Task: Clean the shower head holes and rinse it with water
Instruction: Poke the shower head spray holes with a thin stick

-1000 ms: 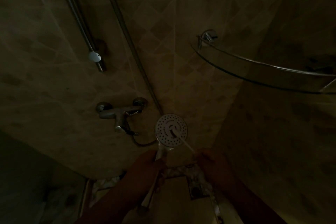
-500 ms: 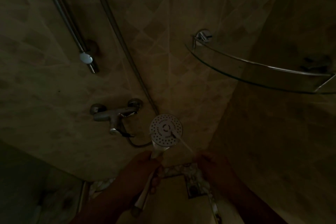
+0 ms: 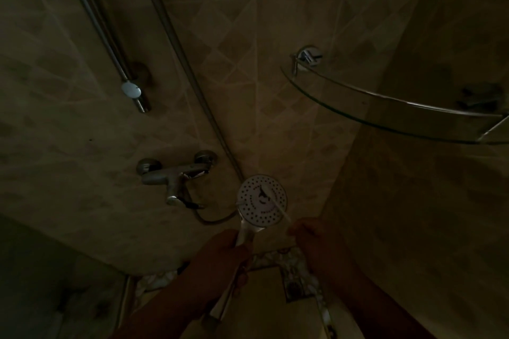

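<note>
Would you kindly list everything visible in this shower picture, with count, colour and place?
shower head: one, white face with dark holes, centre, facing the camera
thin stick: one, white, lying across the shower head face
hose: one, grey metal, running from top down behind the shower head
tap: one, grey metal, on the wall left of the shower head
rail: one, grey metal, upper left wall
glass shelf: one, clear with metal rim, right corner
wall tiles: beige, diamond pattern
floor drain: one, dark, bottom centre
left hand: grip on the shower head handle
right hand: grip on the stick's lower end
</note>
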